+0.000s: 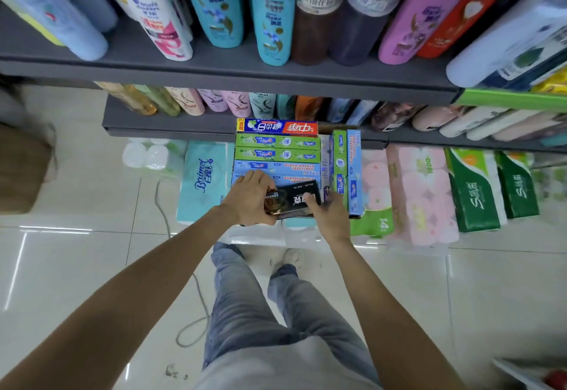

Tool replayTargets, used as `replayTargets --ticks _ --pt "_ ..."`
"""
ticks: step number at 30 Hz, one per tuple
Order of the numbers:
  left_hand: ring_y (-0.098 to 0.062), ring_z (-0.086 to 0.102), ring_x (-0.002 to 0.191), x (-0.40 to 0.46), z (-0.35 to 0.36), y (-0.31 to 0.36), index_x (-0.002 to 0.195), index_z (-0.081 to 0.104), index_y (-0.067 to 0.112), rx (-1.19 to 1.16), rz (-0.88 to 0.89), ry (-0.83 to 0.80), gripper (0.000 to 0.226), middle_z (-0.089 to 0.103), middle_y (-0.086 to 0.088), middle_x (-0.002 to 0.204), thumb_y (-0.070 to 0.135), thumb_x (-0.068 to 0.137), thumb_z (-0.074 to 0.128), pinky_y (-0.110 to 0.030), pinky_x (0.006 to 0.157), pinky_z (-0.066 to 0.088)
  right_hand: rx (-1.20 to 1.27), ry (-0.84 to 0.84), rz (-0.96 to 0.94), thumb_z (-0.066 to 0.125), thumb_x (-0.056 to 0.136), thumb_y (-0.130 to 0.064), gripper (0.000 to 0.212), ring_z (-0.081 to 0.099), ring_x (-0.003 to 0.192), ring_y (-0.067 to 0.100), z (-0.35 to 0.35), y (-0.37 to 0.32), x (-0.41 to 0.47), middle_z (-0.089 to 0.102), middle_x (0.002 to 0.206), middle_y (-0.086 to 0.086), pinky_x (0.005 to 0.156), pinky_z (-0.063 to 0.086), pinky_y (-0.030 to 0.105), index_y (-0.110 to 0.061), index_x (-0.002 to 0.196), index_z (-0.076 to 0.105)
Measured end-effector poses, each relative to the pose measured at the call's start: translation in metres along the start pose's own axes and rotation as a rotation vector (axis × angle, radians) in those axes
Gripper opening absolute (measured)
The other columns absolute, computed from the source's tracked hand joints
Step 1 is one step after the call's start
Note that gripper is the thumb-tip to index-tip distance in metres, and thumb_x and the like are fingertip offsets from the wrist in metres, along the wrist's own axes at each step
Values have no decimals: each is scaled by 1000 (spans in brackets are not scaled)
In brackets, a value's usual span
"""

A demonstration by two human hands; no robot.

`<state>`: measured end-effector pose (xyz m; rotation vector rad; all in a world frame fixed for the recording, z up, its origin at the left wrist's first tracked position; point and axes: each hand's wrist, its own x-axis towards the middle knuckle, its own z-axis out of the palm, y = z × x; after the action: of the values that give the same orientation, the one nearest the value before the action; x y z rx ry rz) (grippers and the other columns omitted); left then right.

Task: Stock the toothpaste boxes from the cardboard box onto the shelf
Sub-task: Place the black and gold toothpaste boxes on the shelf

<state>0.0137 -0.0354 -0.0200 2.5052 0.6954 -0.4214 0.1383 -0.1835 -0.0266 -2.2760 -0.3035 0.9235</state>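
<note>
Left hand [250,197] and right hand [329,216] both gripping a black toothpaste box [291,199] above the packed cardboard box [356,171].

black toothpaste box [293,197]: gold print at one end, white characters. green toothpaste boxes [277,147]: blue-and-white logos. light blue toothpaste boxes [277,168]: small white and red print. topmost toothpaste box [277,127]: blue and red halves, yellow end. shelf [214,70]: dark grey. teal bottles [245,6] at its front edge: blue flower motifs. floor [76,267]: glossy off-white tiles. jeans [245,297]: faded blue.
</note>
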Motion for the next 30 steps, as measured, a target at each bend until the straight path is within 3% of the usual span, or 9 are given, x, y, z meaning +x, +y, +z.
replayTargets --ticks 3,5,9,12,15,19,22,27,30 --pt "-26 53 102 -3 5 15 116 46 13 -187 -97 129 69 57 -5 111 39 62 79 -31 80 37 441 -57 178 79 71 -38 55 67 92 22 2 -8 -8 70 103 8 70 53 33 -10 111 53" --pt "-24 59 97 -4 12 29 116 45 13 -321 -110 194 66 62 -3 108 38 65 79 -28 73 38 557 -69 141 80 72 -20 46 67 91 19 5 -13 -14 69 100 7 71 55 34 -12 108 53" --pt "-18 50 118 10 8 23 126 50 18 -612 70 59 68 56 1 127 35 68 82 -33 98 40 620 82 129 77 74 -15 34 65 94 23 -7 -9 -7 68 94 2 90 51 49 -30 93 53" --pt "-25 39 128 29 -1 -12 135 47 17 -240 111 90 70 48 -5 137 27 73 79 -40 106 33 613 157 151 73 72 -23 25 65 97 28 -34 1 7 68 91 -2 89 50 55 -35 87 57" --pt "-26 36 127 37 0 -23 137 42 18 97 4 50 68 43 -6 137 28 78 73 -40 102 38 530 138 136 68 77 -22 27 64 98 28 -55 3 17 68 103 6 91 49 54 -31 101 59" --pt "-26 37 125 41 9 -9 130 43 14 278 -3 56 54 41 -8 136 35 85 64 -38 99 37 394 72 85 64 84 -19 39 63 100 26 -62 3 19 66 110 5 92 50 49 -28 121 54" --pt "-28 39 123 41 13 -4 128 43 11 274 -36 95 50 44 -10 133 34 88 61 -39 99 36 305 39 14 62 87 -18 42 61 94 22 -63 -3 14 64 104 0 85 50 34 -25 127 51" --pt "-33 59 90 8 -3 -7 121 42 8 -166 -118 201 49 62 -13 97 41 89 57 -36 70 42 243 -11 -64 73 79 -22 46 62 94 20 -78 -29 0 64 107 7 80 51 31 -13 114 45" --pt "-30 56 71 -29 -24 -19 113 44 18 -622 -264 198 51 61 -17 84 56 79 51 -35 64 38 179 -95 -200 72 81 -21 37 62 91 14 -87 -62 -12 66 99 2 77 48 21 -14 110 51"
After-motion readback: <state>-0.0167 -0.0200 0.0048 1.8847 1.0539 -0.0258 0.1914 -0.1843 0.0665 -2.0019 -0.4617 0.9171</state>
